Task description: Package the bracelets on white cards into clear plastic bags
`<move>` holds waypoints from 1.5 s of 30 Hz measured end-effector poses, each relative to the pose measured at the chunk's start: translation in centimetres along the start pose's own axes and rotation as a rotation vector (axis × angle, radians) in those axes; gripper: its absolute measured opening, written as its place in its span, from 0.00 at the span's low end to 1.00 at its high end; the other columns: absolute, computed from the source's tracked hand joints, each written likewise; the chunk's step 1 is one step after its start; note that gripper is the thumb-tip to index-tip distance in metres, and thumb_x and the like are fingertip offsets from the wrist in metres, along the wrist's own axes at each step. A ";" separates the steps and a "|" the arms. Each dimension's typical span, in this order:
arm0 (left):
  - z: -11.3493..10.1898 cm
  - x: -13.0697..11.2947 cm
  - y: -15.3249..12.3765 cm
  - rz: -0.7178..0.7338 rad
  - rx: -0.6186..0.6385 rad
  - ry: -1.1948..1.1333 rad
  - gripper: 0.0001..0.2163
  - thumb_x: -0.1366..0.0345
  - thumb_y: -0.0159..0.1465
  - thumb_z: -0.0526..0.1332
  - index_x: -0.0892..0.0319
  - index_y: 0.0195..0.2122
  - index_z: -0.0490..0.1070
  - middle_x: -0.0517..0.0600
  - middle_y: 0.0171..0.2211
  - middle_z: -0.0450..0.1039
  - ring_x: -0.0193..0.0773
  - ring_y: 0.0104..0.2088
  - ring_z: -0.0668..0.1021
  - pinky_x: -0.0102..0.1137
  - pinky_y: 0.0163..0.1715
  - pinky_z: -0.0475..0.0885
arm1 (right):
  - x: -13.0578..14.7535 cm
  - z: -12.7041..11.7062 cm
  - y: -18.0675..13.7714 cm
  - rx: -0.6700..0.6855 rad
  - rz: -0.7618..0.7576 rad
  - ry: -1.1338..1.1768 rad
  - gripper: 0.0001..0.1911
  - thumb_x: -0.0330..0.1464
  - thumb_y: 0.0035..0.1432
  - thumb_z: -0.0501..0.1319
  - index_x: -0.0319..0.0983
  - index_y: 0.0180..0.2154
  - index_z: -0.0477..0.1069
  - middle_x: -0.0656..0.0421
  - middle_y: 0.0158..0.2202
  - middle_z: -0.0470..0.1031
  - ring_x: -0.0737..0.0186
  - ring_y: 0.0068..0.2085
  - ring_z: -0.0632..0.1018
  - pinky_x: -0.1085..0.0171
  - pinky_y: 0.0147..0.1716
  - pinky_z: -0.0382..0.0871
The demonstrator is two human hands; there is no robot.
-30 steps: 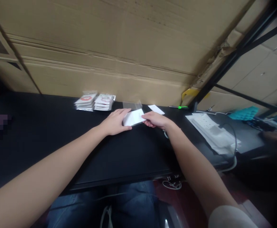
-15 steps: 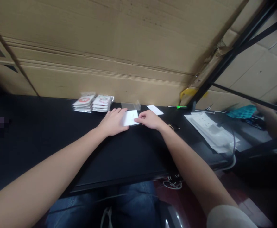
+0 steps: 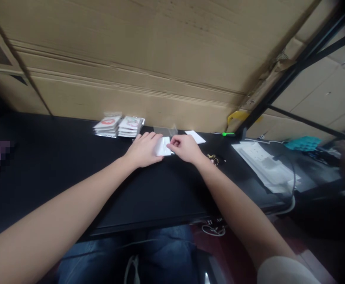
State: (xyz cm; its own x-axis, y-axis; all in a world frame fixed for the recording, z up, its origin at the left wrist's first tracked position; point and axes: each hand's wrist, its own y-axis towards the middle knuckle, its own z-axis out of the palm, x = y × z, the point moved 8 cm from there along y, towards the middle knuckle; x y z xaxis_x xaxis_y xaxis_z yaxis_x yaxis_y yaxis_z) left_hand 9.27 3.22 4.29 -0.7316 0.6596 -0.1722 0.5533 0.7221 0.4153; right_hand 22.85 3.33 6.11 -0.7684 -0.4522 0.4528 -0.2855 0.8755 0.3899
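Between my hands, on the black table [image 3: 125, 209], lies a small white card [image 3: 163, 146], with a glossy look like clear plastic over it. My left hand [image 3: 145, 150] grips its left side, fingers over the far edge and thumb along the near edge. Thumb and forefinger of my right hand [image 3: 186, 148] are pinched together at the card's right edge; whether they hold the card or its plastic is too small to tell. Behind the card are clear plastic sleeves [image 3: 165, 130]. A stack of white cards [image 3: 195, 137] sits just beyond my right hand.
Two stacks of bagged cards, a left one [image 3: 107, 124] and a right one [image 3: 131, 126], stand against the cardboard wall [image 3: 137, 90]. Gold-coloured cords [image 3: 213, 159] lie by my right wrist. Rightward are a green-handled tool [image 3: 228, 134], white plastic bags [image 3: 261, 163] and a black metal frame [image 3: 281, 90].
My right hand has turned slightly, its pinch still at the card's right edge. The view has shifted a little. Another person's arm at the far right has moved back.
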 end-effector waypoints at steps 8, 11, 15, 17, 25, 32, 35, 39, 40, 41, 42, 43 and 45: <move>-0.3 -0.7 0.1 0.027 -0.014 0.033 0.30 0.52 0.54 0.61 0.58 0.57 0.59 0.56 0.49 0.67 0.52 0.49 0.68 0.44 0.49 0.60 | -0.4 1.1 0.1 0.057 0.011 0.139 0.08 0.34 0.54 0.59 0.38 0.31 0.75 0.59 0.27 0.75 0.67 0.27 0.72 0.66 0.30 0.62; -0.5 -1.0 0.0 0.045 -0.031 0.045 0.30 0.52 0.55 0.61 0.59 0.57 0.59 0.56 0.49 0.67 0.51 0.49 0.68 0.43 0.49 0.61 | -0.2 1.5 0.1 0.096 0.022 0.194 0.12 0.36 0.57 0.56 0.38 0.32 0.76 0.60 0.25 0.75 0.67 0.25 0.71 0.66 0.29 0.62; -0.5 -1.1 0.0 0.048 -0.045 0.063 0.30 0.52 0.56 0.61 0.59 0.57 0.59 0.56 0.49 0.67 0.51 0.49 0.68 0.42 0.49 0.61 | 0.0 1.4 0.1 0.083 0.071 0.209 0.17 0.41 0.58 0.55 0.37 0.29 0.76 0.59 0.24 0.74 0.67 0.24 0.69 0.66 0.27 0.61; -0.5 -1.1 0.0 0.054 -0.042 0.065 0.30 0.52 0.56 0.61 0.59 0.57 0.59 0.56 0.49 0.67 0.51 0.48 0.68 0.42 0.49 0.62 | 0.5 1.6 0.2 0.110 0.041 0.196 0.15 0.41 0.55 0.58 0.37 0.27 0.74 0.59 0.24 0.73 0.67 0.25 0.69 0.66 0.27 0.60; -0.5 -0.6 0.0 0.022 -0.038 0.054 0.32 0.49 0.56 0.60 0.58 0.59 0.57 0.57 0.50 0.66 0.52 0.49 0.68 0.43 0.47 0.63 | -6.9 -5.7 -1.4 0.252 0.241 0.108 0.17 0.45 0.53 0.59 0.38 0.33 0.76 0.58 0.28 0.75 0.65 0.28 0.72 0.65 0.31 0.64; -0.2 -0.8 0.0 0.054 -0.023 0.079 0.32 0.48 0.57 0.59 0.59 0.59 0.57 0.56 0.50 0.66 0.51 0.49 0.68 0.43 0.48 0.62 | -15.5 -6.9 -6.2 0.695 0.553 -0.086 0.16 0.39 0.37 0.69 0.41 0.32 0.78 0.58 0.30 0.78 0.60 0.31 0.75 0.65 0.29 0.66; -0.3 -0.7 0.0 0.051 -0.023 0.079 0.32 0.48 0.57 0.59 0.58 0.59 0.57 0.56 0.50 0.66 0.52 0.49 0.68 0.43 0.47 0.63 | -15.1 -6.3 -6.0 0.710 0.535 -0.119 0.14 0.40 0.38 0.69 0.42 0.30 0.79 0.58 0.29 0.79 0.60 0.30 0.75 0.65 0.27 0.66; -0.3 -0.4 0.0 0.026 -0.025 0.072 0.32 0.48 0.57 0.59 0.58 0.59 0.57 0.57 0.50 0.66 0.52 0.49 0.68 0.43 0.47 0.63 | -12.7 -8.3 -5.3 0.577 0.427 -0.085 0.14 0.41 0.43 0.67 0.42 0.33 0.79 0.58 0.32 0.79 0.59 0.34 0.77 0.64 0.33 0.68; -0.3 -0.3 0.0 0.021 -0.024 0.069 0.32 0.48 0.57 0.59 0.58 0.59 0.57 0.56 0.50 0.66 0.52 0.49 0.68 0.43 0.47 0.63 | -11.9 -9.2 -5.0 0.507 0.397 -0.067 0.14 0.41 0.45 0.66 0.42 0.34 0.79 0.58 0.33 0.79 0.59 0.36 0.77 0.64 0.35 0.68; -0.2 -0.3 0.0 0.018 -0.022 0.065 0.32 0.48 0.57 0.59 0.57 0.59 0.57 0.56 0.50 0.66 0.52 0.48 0.68 0.43 0.47 0.62 | -11.1 -9.9 -4.7 0.435 0.373 -0.045 0.14 0.41 0.46 0.65 0.42 0.35 0.78 0.58 0.33 0.79 0.59 0.36 0.77 0.64 0.36 0.68; -0.2 -0.3 0.1 0.018 -0.020 0.062 0.32 0.48 0.57 0.59 0.57 0.59 0.57 0.56 0.50 0.66 0.52 0.48 0.68 0.43 0.48 0.62 | -10.4 -10.2 -4.4 0.375 0.354 -0.019 0.14 0.41 0.48 0.64 0.42 0.36 0.78 0.58 0.33 0.79 0.59 0.36 0.77 0.63 0.36 0.68; -0.1 -0.4 0.1 0.020 -0.018 0.061 0.32 0.48 0.57 0.59 0.57 0.59 0.57 0.56 0.50 0.66 0.52 0.48 0.68 0.43 0.48 0.62 | -9.6 -10.1 -4.1 0.341 0.336 0.013 0.15 0.41 0.49 0.63 0.41 0.37 0.77 0.58 0.32 0.79 0.60 0.35 0.77 0.63 0.35 0.68; 0.0 -0.4 0.1 0.023 -0.012 0.062 0.32 0.48 0.57 0.59 0.57 0.59 0.57 0.56 0.50 0.66 0.51 0.49 0.68 0.43 0.48 0.62 | -7.9 -8.2 -3.4 0.358 0.293 0.083 0.15 0.41 0.50 0.62 0.41 0.39 0.77 0.58 0.32 0.78 0.61 0.32 0.76 0.63 0.33 0.68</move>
State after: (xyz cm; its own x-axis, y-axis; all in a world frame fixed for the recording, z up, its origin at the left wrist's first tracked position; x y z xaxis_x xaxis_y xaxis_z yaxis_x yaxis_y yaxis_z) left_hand 9.62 2.99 4.39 -0.7423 0.6615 -0.1067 0.5656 0.7040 0.4296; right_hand 34.61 2.55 7.76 -0.8017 -0.1765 0.5710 -0.2543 0.9653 -0.0588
